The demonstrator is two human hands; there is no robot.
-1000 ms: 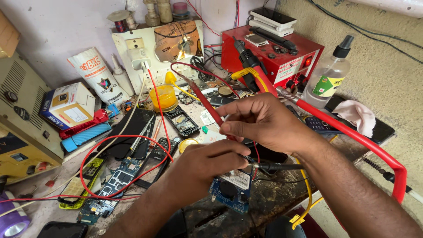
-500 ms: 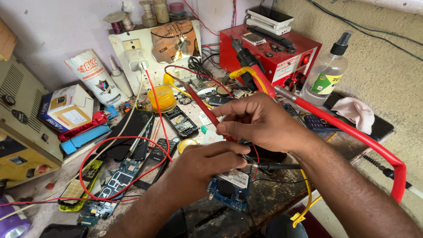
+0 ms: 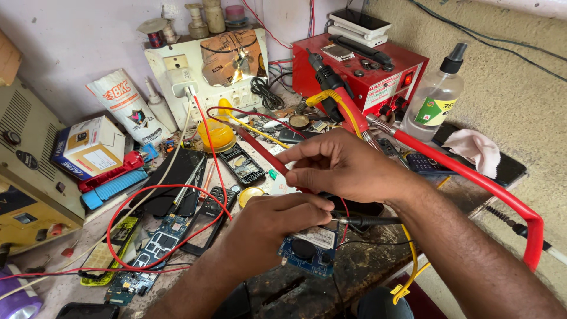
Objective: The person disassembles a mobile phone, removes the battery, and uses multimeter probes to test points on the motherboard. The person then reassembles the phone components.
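My right hand (image 3: 348,168) pinches a red test probe (image 3: 258,147) whose shaft slants up to the left and whose red lead loops over the bench. My left hand (image 3: 274,224) sits just below it, fingers closed at the metal tip end of a black probe (image 3: 369,220) that lies across to the right. Both hands hover over a small blue circuit board (image 3: 307,253) with a white label, resting on the dark worn bench front. The probe tips' contact points are hidden by my fingers.
A red bench power unit (image 3: 369,71) and a spray bottle (image 3: 436,94) stand at the back right. A white switchboard (image 3: 207,71), a yellow lid (image 3: 217,134), phone boards (image 3: 156,245), a boxed item (image 3: 88,147) and a hacksaw frame (image 3: 472,177) crowd the bench.
Both hands hold almost the same position over the board. My right fingers have shifted slightly along the red probe.
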